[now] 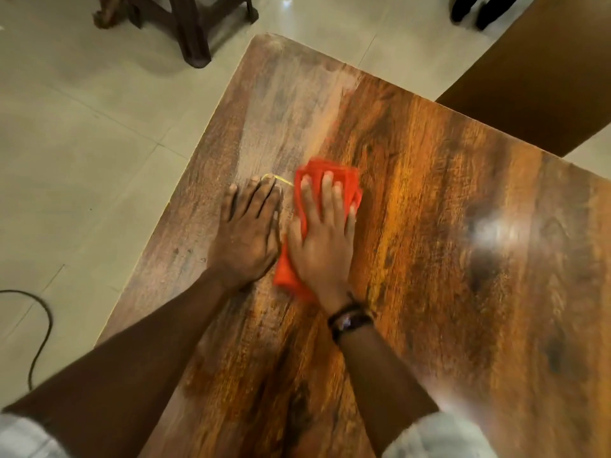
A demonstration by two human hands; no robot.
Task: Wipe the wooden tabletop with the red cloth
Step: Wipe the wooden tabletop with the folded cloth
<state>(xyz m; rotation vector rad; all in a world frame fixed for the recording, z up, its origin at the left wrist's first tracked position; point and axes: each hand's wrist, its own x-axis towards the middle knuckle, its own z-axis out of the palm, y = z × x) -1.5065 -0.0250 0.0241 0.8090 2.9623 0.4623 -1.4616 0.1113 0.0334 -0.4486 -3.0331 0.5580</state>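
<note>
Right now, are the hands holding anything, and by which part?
Nothing is gripped. The right hand presses flat on the red cloth's middle; the left hand rests on the tabletop.

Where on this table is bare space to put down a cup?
The wooden tabletop is bare right of the red cloth up to its edge, and beyond the cloth toward the far corner. Crowded: mid-left, where the left hand lies beside the right hand pressing the cloth.

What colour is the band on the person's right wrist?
Dark, nearly black wristband, seen best in the head view.
</note>
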